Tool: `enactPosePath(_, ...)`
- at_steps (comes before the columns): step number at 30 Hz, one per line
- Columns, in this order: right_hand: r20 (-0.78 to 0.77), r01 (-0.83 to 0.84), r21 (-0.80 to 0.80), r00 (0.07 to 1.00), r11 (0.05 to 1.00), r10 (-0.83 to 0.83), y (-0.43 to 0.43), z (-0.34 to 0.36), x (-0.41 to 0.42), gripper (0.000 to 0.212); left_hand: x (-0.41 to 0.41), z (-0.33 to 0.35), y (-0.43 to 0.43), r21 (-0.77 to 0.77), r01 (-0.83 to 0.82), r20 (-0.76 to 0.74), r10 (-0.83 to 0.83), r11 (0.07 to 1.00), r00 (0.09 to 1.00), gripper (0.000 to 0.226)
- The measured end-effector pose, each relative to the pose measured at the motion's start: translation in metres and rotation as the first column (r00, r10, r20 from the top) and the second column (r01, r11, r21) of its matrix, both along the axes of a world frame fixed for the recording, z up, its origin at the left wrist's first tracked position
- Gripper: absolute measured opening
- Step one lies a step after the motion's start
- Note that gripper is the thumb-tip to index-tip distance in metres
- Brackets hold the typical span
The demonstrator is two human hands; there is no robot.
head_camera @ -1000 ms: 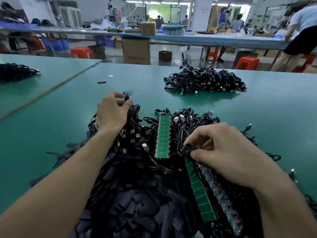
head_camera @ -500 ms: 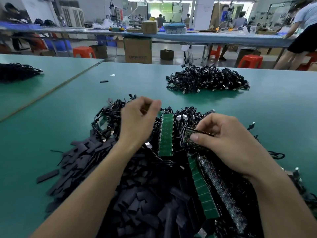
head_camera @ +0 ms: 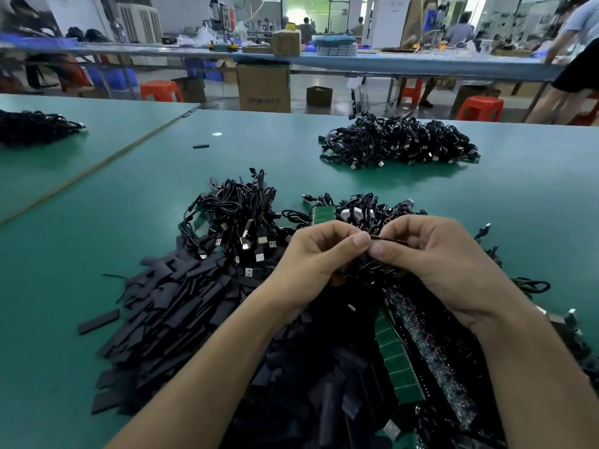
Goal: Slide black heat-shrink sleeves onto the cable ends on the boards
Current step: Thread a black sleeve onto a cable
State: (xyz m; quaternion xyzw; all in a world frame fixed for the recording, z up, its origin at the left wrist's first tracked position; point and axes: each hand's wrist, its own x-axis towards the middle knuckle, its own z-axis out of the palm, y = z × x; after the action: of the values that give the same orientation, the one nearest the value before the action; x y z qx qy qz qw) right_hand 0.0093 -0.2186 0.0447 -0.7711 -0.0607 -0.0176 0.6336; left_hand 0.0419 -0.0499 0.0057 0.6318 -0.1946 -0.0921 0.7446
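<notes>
Green table (head_camera: 97, 222), near centre: my right hand (head_camera: 431, 257) pinches a board strip (head_camera: 389, 238), my curled left hand (head_camera: 321, 254), contents hidden, touching it; sleeve pile (head_camera: 168, 299) near left; sleeving, I judge, needs end-on alignment.

Single view, head-worn wide-angle camera. It looks forward and tilts down across the green counter (head_camera: 97, 254). Both forearms enter from the bottom edge. The left hand (head_camera: 319, 254) and right hand (head_camera: 434, 257) sit close, mid-frame. The top band reaches the far workbench (head_camera: 421, 61) across the aisle.
</notes>
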Motion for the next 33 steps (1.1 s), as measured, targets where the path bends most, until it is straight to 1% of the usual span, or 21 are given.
enactPosePath(2,0.002,-0.036,0.004,0.999,0.999,0.036,0.000,-0.001,0.001,0.011,0.002,-0.002,-0.002,-0.010,0.003,-0.048,-0.003,1.000,0.999,0.015)
enactPosePath(5,0.016,-0.055,0.034,0.998,0.998,0.054,-0.002,0.000,0.001,0.016,0.005,-0.002,-0.001,-0.043,0.054,-0.099,-0.058,0.998,0.993,0.014)
enactPosePath(8,0.037,-0.045,0.013,0.998,0.999,0.045,-0.002,0.000,0.002,0.021,0.010,0.003,0.001,-0.053,0.136,-0.101,-0.141,0.989,0.985,0.010)
enactPosePath(10,0.045,-0.053,0.021,0.998,0.998,0.052,-0.002,0.000,0.002,0.023,0.013,0.005,0.002,-0.062,0.167,-0.101,-0.172,0.984,0.980,0.012)
enactPosePath(12,0.048,-0.070,0.023,0.996,0.997,0.069,-0.001,0.003,0.001,0.023,0.015,0.003,0.002,-0.073,0.182,-0.115,-0.189,0.981,0.975,0.016)
enactPosePath(14,0.056,-0.067,-0.015,0.996,0.998,0.067,0.000,0.006,0.000,0.022,0.015,0.000,0.001,-0.075,0.172,-0.114,-0.180,0.982,0.977,0.021)
enactPosePath(16,0.068,-0.036,-0.065,0.997,0.997,0.041,-0.001,0.009,-0.001,0.021,0.013,0.001,0.002,-0.094,0.100,-0.086,-0.108,0.990,0.990,0.022)
enactPosePath(18,0.090,0.004,-0.166,0.996,0.986,0.012,-0.005,0.011,-0.002,0.020,0.012,0.009,0.007,-0.168,-0.059,-0.069,0.048,0.984,0.996,0.026)
enactPosePath(20,0.097,0.039,-0.288,0.995,0.957,-0.012,-0.009,0.012,-0.003,0.017,0.012,0.022,0.016,-0.323,-0.214,-0.126,0.182,0.922,0.975,0.024)
enactPosePath(21,0.097,0.049,-0.341,0.995,0.939,-0.017,-0.010,0.013,-0.004,0.015,0.012,0.028,0.022,-0.406,-0.252,-0.136,0.215,0.878,0.967,0.022)
enactPosePath(22,0.096,0.051,-0.390,0.995,0.919,-0.015,-0.011,0.014,-0.005,0.014,0.010,0.034,0.026,-0.461,-0.280,-0.120,0.254,0.842,0.960,0.022)
enactPosePath(23,0.096,0.044,-0.434,0.995,0.900,-0.003,-0.010,0.016,-0.007,0.015,0.007,0.040,0.031,-0.474,-0.316,-0.080,0.318,0.822,0.945,0.021)
enactPosePath(24,0.095,0.031,-0.474,0.995,0.880,0.016,-0.009,0.019,-0.009,0.015,0.004,0.045,0.035,-0.455,-0.369,-0.020,0.405,0.811,0.914,0.020)
enactPosePath(26,0.081,-0.010,-0.554,0.995,0.832,0.066,-0.008,0.025,-0.015,0.018,-0.002,0.053,0.043,-0.374,-0.505,0.138,0.585,0.778,0.799,0.019)
enactPosePath(27,0.060,-0.038,-0.586,0.994,0.809,0.089,-0.006,0.029,-0.018,0.019,-0.005,0.056,0.046,-0.338,-0.562,0.219,0.644,0.755,0.733,0.020)
enactPosePath(29,0.006,-0.091,-0.628,0.993,0.773,0.121,-0.001,0.035,-0.025,0.025,-0.009,0.057,0.051,-0.280,-0.630,0.364,0.687,0.725,0.629,0.020)
enactPosePath(30,0.003,-0.093,-0.639,0.992,0.764,0.124,0.003,0.036,-0.027,0.032,-0.011,0.056,0.051,-0.247,-0.652,0.417,0.686,0.717,0.597,0.019)
enactPosePath(31,0.036,-0.063,-0.636,0.993,0.769,0.111,0.008,0.036,-0.029,0.036,-0.012,0.055,0.052,-0.207,-0.673,0.453,0.680,0.710,0.577,0.018)
enactPosePath(32,0.094,-0.008,-0.629,0.992,0.778,0.086,0.013,0.036,-0.029,0.036,-0.012,0.053,0.051,-0.156,-0.700,0.479,0.673,0.697,0.564,0.018)
enactPosePath(33,0.154,0.049,-0.629,0.986,0.776,0.063,0.020,0.035,-0.028,0.031,-0.012,0.051,0.051,-0.097,-0.730,0.498,0.668,0.677,0.553,0.018)
